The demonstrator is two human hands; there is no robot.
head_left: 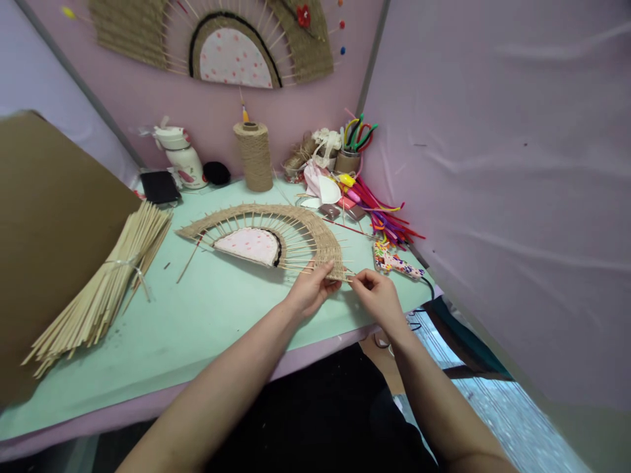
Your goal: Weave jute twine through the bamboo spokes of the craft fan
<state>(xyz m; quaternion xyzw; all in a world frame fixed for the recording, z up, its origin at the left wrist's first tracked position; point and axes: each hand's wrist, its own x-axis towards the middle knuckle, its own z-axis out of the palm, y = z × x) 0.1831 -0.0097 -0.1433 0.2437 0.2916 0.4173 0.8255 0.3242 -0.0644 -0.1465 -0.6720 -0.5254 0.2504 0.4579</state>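
Note:
A half-round fan (323,236) of thin sticks woven with brown twine lies over the table, with a pink-dotted white cloth half-circle (249,246) edged partly in black at its centre. My left hand (314,287) grips the woven band at the fan's right end, thumb on top and fingers beneath. Just to the right, my right hand (377,292) pinches at the outer edge by the stick tips, fingertips pressed together. Whatever lies between those fingertips, perhaps twine, is too small to make out.
A bundle of sticks (111,286) leans by a brown board (54,243) at left. Behind stand a bottle (182,157), a twine spool (255,157) and a holder with scissors (349,159). Coloured pipe cleaners (382,210) and a patterned glue gun (397,263) lie right. Another fan (133,33) hangs above.

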